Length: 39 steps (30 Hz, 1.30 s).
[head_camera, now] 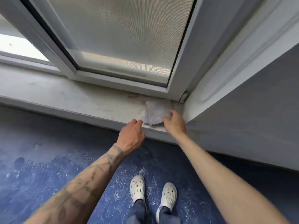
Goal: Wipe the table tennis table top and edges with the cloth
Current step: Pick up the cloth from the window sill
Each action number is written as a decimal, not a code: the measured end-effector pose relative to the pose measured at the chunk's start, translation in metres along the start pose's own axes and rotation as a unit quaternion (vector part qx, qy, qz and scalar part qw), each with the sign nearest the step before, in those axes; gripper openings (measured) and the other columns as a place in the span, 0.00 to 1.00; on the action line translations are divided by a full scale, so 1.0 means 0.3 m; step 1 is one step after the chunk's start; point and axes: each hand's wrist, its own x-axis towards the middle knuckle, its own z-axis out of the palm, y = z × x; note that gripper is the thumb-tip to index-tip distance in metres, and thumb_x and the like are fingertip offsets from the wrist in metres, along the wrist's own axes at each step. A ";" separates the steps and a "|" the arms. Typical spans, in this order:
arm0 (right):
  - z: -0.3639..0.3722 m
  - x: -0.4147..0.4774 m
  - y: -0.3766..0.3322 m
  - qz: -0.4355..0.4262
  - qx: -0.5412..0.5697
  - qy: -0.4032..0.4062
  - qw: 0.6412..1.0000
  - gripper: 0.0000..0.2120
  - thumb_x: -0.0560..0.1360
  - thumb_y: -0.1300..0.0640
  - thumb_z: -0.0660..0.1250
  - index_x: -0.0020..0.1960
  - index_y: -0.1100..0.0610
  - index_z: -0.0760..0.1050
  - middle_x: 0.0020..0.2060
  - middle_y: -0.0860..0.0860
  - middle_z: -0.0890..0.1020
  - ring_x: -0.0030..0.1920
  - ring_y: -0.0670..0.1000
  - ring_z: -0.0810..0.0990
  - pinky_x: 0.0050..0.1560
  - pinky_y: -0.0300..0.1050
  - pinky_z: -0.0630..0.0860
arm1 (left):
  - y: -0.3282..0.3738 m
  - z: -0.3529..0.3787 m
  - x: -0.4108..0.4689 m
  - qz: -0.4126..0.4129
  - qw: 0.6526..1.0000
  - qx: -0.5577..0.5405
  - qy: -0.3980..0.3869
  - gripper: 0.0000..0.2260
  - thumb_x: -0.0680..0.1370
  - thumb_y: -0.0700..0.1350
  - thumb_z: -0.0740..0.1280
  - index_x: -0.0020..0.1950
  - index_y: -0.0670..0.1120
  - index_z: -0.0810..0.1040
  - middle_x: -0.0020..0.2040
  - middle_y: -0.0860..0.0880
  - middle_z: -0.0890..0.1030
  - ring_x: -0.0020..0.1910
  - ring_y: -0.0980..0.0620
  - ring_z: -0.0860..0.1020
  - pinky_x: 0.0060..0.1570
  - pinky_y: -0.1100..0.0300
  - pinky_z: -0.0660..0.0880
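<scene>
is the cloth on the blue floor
No, the cloth lies folded on the window sill, the right hand touching its edge.

Soft, cool daylight comes in through the window (113, 38) ahead. The pane at far left (19, 46) blows out to plain white. I see no hard shadows, only a dim band on the wall under the sill (64, 97). The floor (40, 175) sits darker, with pale scuffs catching light. The wide angle bends straight frame lines toward the corners. Overall it is soft with compression smear; the cloth (157, 113) shows a mushy texture, and the near forearm edges are slightly blurred.
</scene>
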 end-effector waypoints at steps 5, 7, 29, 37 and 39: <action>0.038 0.160 -0.005 0.042 -0.035 0.055 0.997 0.25 0.83 0.53 0.66 0.76 0.64 0.69 0.74 0.62 0.73 0.73 0.63 0.74 0.69 0.54 0.73 | -0.004 0.019 0.108 0.017 0.999 -0.008 0.027 0.17 0.85 0.45 0.61 0.72 0.40 0.73 0.63 0.38 0.76 0.60 0.35 0.77 0.59 0.41 0.74; 0.057 0.200 0.011 0.058 -0.035 0.065 0.996 0.22 0.83 0.52 0.66 0.71 0.65 0.73 0.70 0.62 0.77 0.69 0.63 0.77 0.61 0.51 0.75 | -0.009 0.039 0.130 0.021 0.999 -0.011 0.032 0.16 0.85 0.45 0.60 0.70 0.40 0.73 0.62 0.39 0.77 0.58 0.36 0.77 0.58 0.41 0.75; 0.103 0.215 -0.063 0.076 0.156 0.100 0.980 0.18 0.82 0.56 0.68 0.70 0.60 0.76 0.59 0.52 0.80 0.58 0.54 0.80 0.54 0.43 0.72 | -0.045 -0.002 0.177 0.004 0.996 -0.080 0.030 0.16 0.85 0.44 0.60 0.71 0.38 0.72 0.62 0.39 0.77 0.58 0.37 0.78 0.59 0.42 0.75; 0.048 -0.018 -0.157 0.052 0.203 0.020 0.978 0.14 0.84 0.56 0.67 0.69 0.54 0.76 0.59 0.52 0.82 0.53 0.51 0.83 0.37 0.39 0.79 | -0.060 -0.140 -0.027 -0.040 0.991 -0.121 0.039 0.18 0.84 0.44 0.61 0.73 0.40 0.71 0.64 0.41 0.76 0.59 0.38 0.78 0.60 0.43 0.75; 0.047 -0.096 -0.200 0.037 0.195 -0.005 0.980 0.08 0.83 0.57 0.67 0.61 0.51 0.79 0.55 0.53 0.85 0.50 0.52 0.84 0.40 0.45 0.82 | -0.067 -0.185 -0.105 -0.057 0.990 -0.120 0.048 0.18 0.84 0.44 0.60 0.74 0.41 0.71 0.64 0.41 0.76 0.60 0.37 0.78 0.59 0.42 0.75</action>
